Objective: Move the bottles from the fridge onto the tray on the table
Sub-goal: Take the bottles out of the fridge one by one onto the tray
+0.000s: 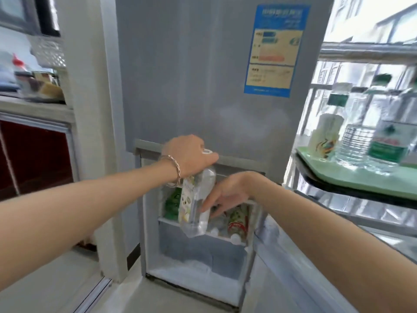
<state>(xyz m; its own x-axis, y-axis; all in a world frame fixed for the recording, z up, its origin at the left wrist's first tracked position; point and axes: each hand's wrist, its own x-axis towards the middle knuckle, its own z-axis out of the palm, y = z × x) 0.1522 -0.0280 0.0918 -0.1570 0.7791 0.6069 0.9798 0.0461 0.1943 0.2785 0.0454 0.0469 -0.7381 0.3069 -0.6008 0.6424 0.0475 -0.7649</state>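
Gripping a clear bottle [196, 206] by its neck, the left hand [188, 154] hangs before the fridge shelf [223, 236], blocking bottles behind, while the right hand [228, 195] reaches in, fingers spread.

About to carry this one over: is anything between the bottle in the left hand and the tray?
Nothing visible blocks it. The bottle hangs from the left hand, outside the fridge; the tray sits up right, bottles already crowding its near end.

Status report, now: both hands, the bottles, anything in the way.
Left hand grips clear bottle by its cap end. Right hand open, reaching among shelf bottles. Tray already holds several bottles. No obstruction seen.
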